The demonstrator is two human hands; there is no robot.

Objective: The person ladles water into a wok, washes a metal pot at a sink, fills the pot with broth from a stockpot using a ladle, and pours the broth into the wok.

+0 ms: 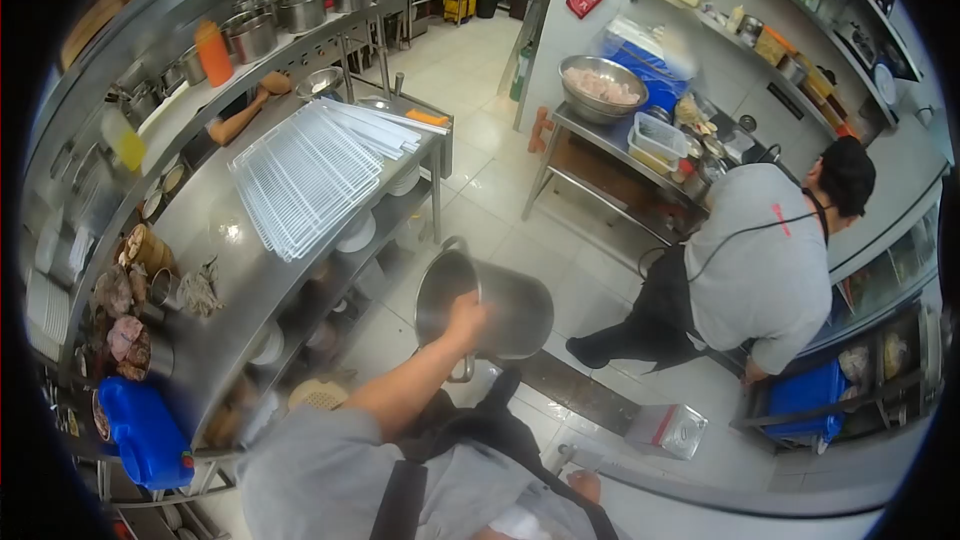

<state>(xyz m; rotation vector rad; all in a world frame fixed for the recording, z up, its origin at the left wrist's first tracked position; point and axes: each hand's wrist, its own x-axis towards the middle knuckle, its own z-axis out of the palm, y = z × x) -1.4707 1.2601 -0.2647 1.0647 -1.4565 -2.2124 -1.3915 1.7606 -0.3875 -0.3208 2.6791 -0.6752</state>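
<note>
Our left grip (467,322) is clamped on the rim of a big metal pot (520,308), which we hold tipped on its side above the tiled floor (470,165); whether our right grip (583,485), low by our body, is closed, we cannot tell. White wire racks (310,175) lie on the steel table (215,225) to our left, and a co-worker (765,240) bends over at our right.

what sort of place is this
Most likely a restaurant or other commercial kitchen: there is a row of steel pots, a large metal bowl of pale food, and the person's left hand holds a big stockpot.
</note>
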